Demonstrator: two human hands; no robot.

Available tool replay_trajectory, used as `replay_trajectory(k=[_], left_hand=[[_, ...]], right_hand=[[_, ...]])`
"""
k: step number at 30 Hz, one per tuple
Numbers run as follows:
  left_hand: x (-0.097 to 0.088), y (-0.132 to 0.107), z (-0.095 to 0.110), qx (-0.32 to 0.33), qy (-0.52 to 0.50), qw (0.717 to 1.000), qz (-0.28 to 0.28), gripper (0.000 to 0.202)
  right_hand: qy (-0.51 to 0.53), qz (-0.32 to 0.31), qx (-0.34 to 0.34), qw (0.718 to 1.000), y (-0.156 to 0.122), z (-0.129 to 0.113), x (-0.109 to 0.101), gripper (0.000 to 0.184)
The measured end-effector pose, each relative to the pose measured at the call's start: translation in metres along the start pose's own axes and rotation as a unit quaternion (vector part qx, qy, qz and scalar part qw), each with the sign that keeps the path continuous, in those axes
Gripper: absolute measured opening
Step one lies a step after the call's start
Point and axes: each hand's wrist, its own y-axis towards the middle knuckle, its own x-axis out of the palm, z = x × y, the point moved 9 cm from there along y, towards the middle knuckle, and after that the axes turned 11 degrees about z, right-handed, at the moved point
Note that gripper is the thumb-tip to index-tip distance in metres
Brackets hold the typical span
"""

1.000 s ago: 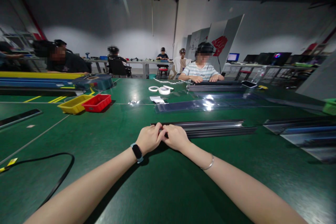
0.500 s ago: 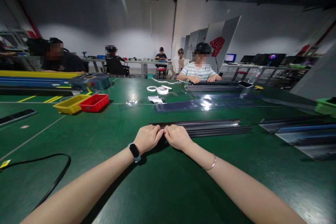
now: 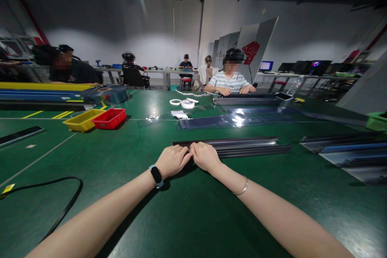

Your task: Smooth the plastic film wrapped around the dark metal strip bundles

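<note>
A long dark channel-shaped profile (image 3: pixel 250 149) lies crosswise on the green table (image 3: pixel 187 217), its left end under my hands. My left hand (image 3: pixel 172 160), with a watch on its wrist, has its fingers curled over that left end. Right beside it, my right hand (image 3: pixel 205 156) grips the same profile, a thin bracelet on the wrist. The two thumbs nearly meet at the profile's near edge. My fingertips are hidden behind the hands, so any small part between them cannot be seen.
Beyond the profile lie clear plastic strips (image 3: pixel 211 122) and white tape rolls (image 3: pixel 188 104). A yellow bin (image 3: pixel 83 121) and a red bin (image 3: pixel 109 118) stand left. More profiles (image 3: pixel 347 155) rest at right. A black cable (image 3: pixel 68 205) curves near my left arm. A co-worker (image 3: pixel 231 80) sits opposite.
My left hand has shifted slightly, its fingers less tightly bunched at the profile's end. My right hand stays at nearly the same spot on it.
</note>
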Motion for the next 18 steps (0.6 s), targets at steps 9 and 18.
replay_trajectory(k=[9, 18], left_hand=[[-0.0025, 0.001, -0.0005, -0.005, 0.019, 1.0, 0.017, 0.032], [0.0008, 0.0023, -0.0017, -0.012, 0.034, 0.999, 0.02, 0.034]], right_hand=[[-0.018, 0.031, 0.007, 0.999, 0.0009, -0.0017, -0.0044, 0.036], [-0.023, 0.053, 0.01, 0.998, 0.0012, -0.0004, -0.0062, 0.034]])
